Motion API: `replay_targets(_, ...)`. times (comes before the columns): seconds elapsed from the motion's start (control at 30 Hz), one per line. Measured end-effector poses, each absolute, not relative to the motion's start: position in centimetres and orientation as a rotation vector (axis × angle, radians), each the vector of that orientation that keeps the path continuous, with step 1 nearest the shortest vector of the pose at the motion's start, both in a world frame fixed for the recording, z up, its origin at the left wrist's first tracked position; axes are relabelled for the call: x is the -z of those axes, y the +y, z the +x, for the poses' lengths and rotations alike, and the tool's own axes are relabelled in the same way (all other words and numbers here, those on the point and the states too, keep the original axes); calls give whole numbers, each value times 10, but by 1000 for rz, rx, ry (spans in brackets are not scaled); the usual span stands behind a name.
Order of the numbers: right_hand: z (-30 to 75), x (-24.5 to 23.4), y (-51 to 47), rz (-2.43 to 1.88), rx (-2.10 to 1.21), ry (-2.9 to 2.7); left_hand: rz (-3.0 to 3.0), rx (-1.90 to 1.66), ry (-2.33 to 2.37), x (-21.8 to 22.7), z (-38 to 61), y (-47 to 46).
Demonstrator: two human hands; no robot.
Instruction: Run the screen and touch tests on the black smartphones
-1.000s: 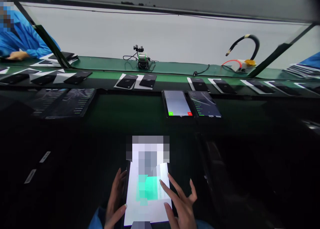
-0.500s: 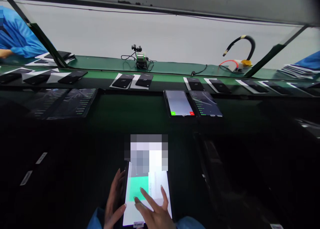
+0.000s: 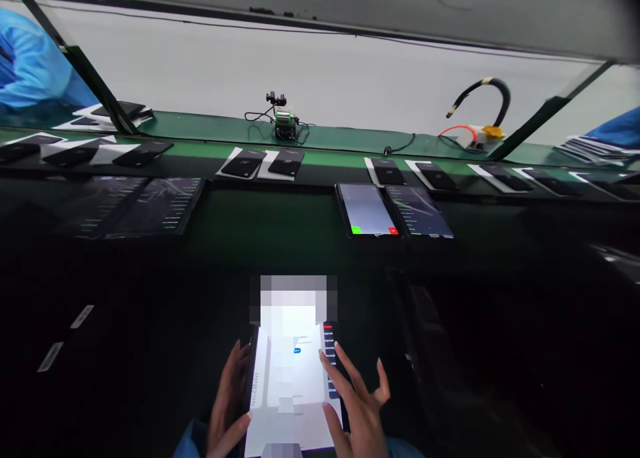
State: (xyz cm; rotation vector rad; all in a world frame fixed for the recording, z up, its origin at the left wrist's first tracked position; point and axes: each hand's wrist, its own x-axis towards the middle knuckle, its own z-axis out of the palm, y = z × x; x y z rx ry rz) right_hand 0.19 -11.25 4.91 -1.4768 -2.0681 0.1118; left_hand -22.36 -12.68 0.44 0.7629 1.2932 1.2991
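Observation:
A tablet (image 3: pixel 280 405) with a bright, mostly white screen lies in front of me, its upper part blurred out by pixel blocks. My left hand (image 3: pixel 227 405) grips its left edge, the thumb over the lower left corner and the fingers along the side. Over the right side of the screen is my right hand (image 3: pixel 357 411), fingers spread, the index fingertip at or just above the glass near a dark strip of small text. Whether that fingertip touches cannot be seen.
Beyond it lie a lit tablet (image 3: pixel 370 208) with green and red corners and a darker tablet (image 3: pixel 419 211) beside it. Another dark-screened tablet (image 3: pixel 155 208) is at left. Black devices on white sheets (image 3: pixel 243 163) line the shelf. A person's blue sleeve (image 3: pixel 40 65) shows far left.
My right hand has moved right, from the screen's middle to its right side. The green block on the screen is gone and a dark text strip shows. My left hand keeps its grip.

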Motion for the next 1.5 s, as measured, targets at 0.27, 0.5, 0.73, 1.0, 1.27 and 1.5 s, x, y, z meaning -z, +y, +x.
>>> replay_targets(0.27,18,-38,-106,-1535,-51,-2124,742,-1301,1321,-9,-222,-128)
replay_targets(0.5,28,-36,-108,-1513,-166,-1962,726,-1305,1315,-8,-222,-127)
replay_targets(0.73,28,-30,-88,-1502,-461,-1784,736,-1338,1304,-11,-222,-124)
replay_targets(1.0,22,-48,-86,-1235,-344,-2309,700,-1343,1271,-13,-221,-122)
replay_targets(1.27,13,-46,-66,-1131,-253,-2375,732,-1363,1190,-15,-222,-120)
replay_targets(1.5,8,-82,-82,-1075,-236,-2400,763,-1350,1207,-13,-221,-122)
